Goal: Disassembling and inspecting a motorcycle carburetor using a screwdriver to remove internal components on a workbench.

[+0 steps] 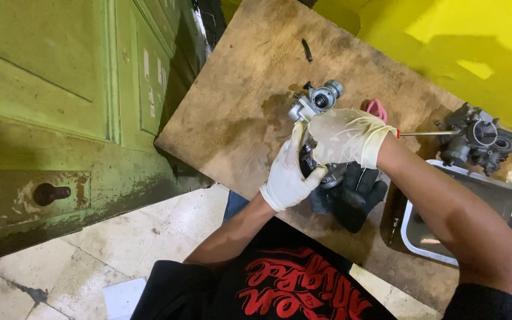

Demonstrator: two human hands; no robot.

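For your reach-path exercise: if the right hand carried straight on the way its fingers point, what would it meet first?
The right hand points left across the carburettor, so it would probably meet the left hand's thumb first, though depth is unclear.

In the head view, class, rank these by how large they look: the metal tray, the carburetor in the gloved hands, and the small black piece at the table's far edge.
1. Metal tray
2. Carburetor, partly hidden by the hands
3. Small black piece

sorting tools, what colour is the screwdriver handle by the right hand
Pinkish red; the screwdriver handle peeks out behind the gloved right hand in the head view.
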